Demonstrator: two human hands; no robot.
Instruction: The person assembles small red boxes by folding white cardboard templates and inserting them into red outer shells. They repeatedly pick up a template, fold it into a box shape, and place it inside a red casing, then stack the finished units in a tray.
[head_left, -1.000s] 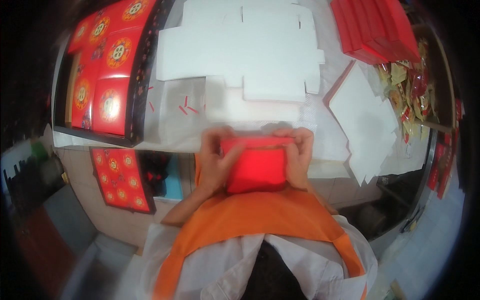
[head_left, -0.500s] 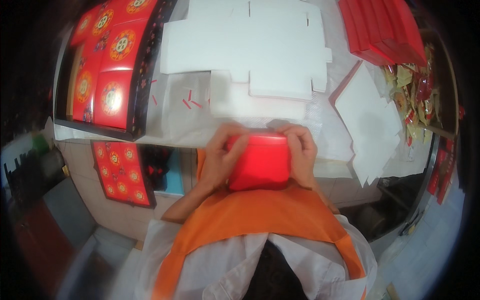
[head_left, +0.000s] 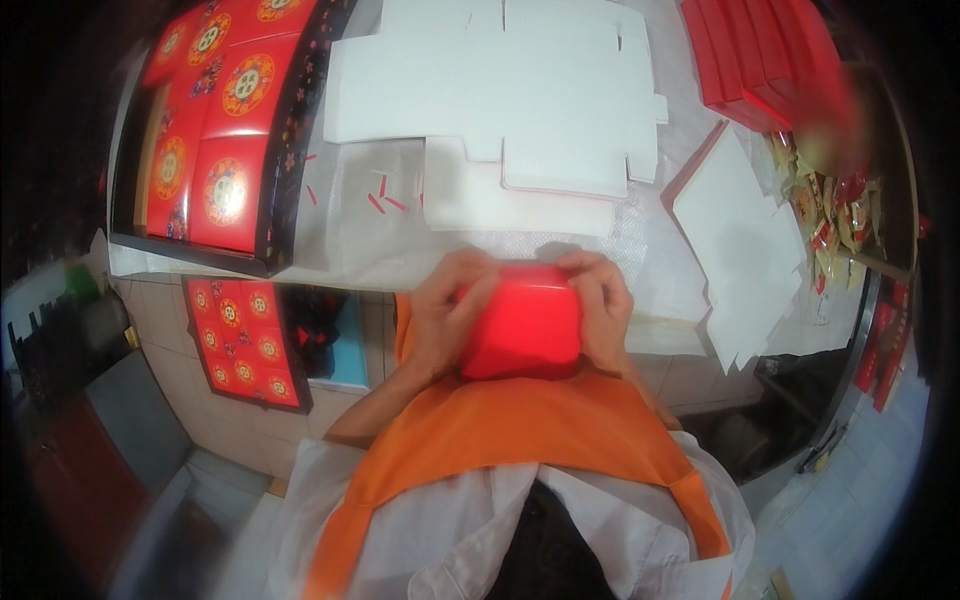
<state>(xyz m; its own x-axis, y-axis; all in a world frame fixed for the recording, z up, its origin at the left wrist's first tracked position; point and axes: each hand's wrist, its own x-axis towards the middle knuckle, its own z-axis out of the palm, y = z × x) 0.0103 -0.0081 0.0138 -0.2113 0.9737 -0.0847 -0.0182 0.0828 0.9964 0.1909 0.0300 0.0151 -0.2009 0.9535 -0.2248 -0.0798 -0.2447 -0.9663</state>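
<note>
A small red cardboard box (head_left: 520, 330) is held upright against the orange apron, at the table's front edge. My left hand (head_left: 452, 305) grips its left side, with the thumb and fingers at the top corner. On the opposite side my right hand (head_left: 600, 298) pinches the upper right corner. The box's top edge looks folded over; its inside and underside are hidden. Just beyond my hands lie flat white box blanks (head_left: 490, 90) in a stack, with a few thin red strips (head_left: 382, 195) to their left.
A dark tray (head_left: 268, 262) of red patterned boxes stands at the left; a similar tray (head_left: 302, 395) sits lower down. Red boxes (head_left: 745, 60) are piled at the far right, beside wrapped packets (head_left: 825, 225). Another white blank (head_left: 740, 240) lies nearer. A blurred, hand-like shape (head_left: 838, 135) hovers over the packets.
The red box's top edge has tipped slightly and its upper fold looks flatter, while both hands keep their grip. A blurred, hand-like shape has appeared over the packets at the right.
</note>
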